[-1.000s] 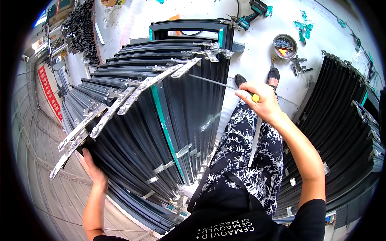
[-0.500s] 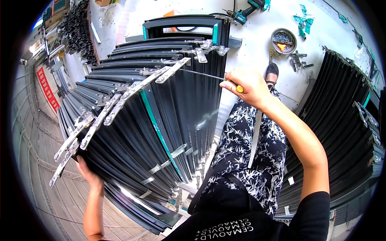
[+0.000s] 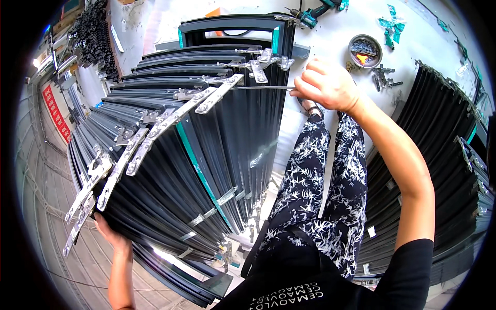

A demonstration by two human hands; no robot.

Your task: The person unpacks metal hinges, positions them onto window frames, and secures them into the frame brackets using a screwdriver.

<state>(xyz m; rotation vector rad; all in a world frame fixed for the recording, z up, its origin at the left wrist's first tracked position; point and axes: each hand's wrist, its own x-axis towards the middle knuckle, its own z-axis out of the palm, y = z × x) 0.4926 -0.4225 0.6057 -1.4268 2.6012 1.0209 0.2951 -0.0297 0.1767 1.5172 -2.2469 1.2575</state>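
My right hand is closed in a fist round a screwdriver, whose thin metal shaft points left. The handle is hidden inside my fist. The shaft's far end reaches a silver hinge arm at the upper edge of a row of dark window frames. More perforated hinge arms stick out along that edge, toward the lower left. At the row's near left end, my left hand grips the outermost frame, with its fingertips hidden behind the edge.
A cordless drill lies on the pale floor, near a round bowl of screws. Loose metal fittings and green tape scraps lie beside it. Another stack of dark frames stands at my right. My legs are between the stacks.
My right hand has shifted slightly up and right and turned, hiding the yellow handle; the shaft is now nearly level. My foot has moved left. My left hand stays at the frame's edge.
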